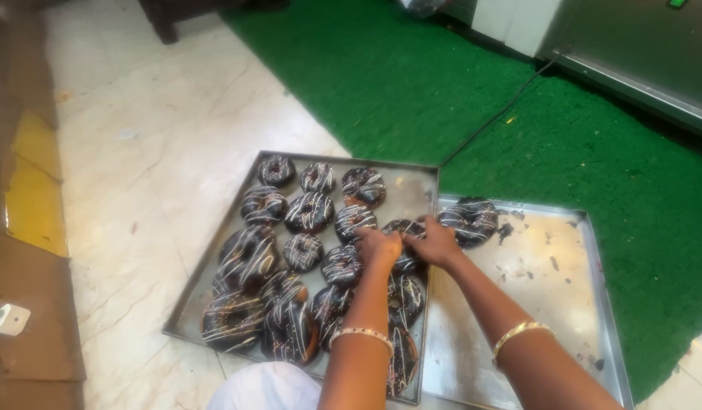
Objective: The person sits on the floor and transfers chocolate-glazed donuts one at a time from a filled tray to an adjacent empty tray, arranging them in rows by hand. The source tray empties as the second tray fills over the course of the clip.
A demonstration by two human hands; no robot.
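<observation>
Two metal baking trays lie on the floor. The left tray (pixel 419 182) is packed with several chocolate-glazed doughnuts striped with white icing. My left hand (pixel 378 247) and my right hand (pixel 436 243) meet over one doughnut (pixel 406 228) near the tray's right rim, fingers curled around it. Each wrist wears a gold bangle. The right tray (pixel 548 273) carries one doughnut (pixel 471 219) at its far left corner and smears of chocolate.
Green artificial turf (pixel 457 91) covers the floor beyond the trays, crossed by a dark cable (pixel 510 102). A steel appliance (pixel 647 53) stands at the far right. Pale marble tiles (pixel 153 152) lie left, with brown cardboard (pixel 24 228) at the left edge.
</observation>
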